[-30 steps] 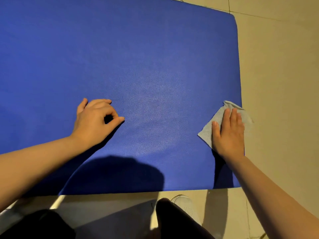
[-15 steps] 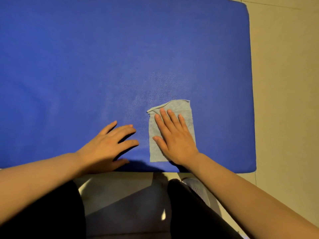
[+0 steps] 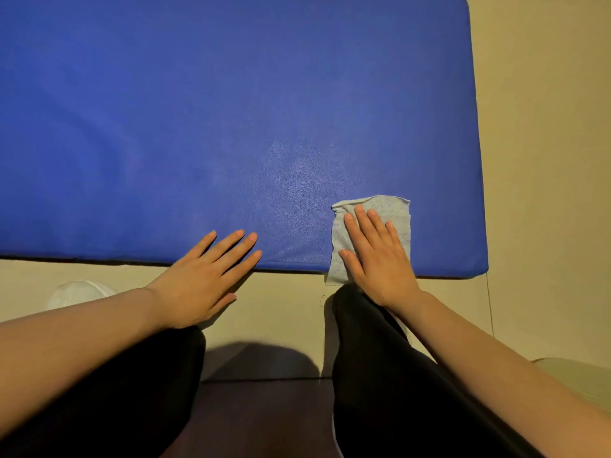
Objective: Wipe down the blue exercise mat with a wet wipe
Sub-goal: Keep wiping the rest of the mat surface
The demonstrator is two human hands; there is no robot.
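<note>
A: Blue mat (image 3: 231,110) lies flat on tan floor (image 3: 545,160), its near edge at 6 o'clock by the person's knees.

B: Wipe?

A: Grey wipe (image 3: 393,209) at the mat's 5 o'clock corner area, overhanging the near edge. Right hand (image 3: 377,256) presses it, fingers straight.

B: Left hand (image 3: 205,279)?

A: Flat, fingers spread, fingertips on the mat edge, holding nothing.
</note>
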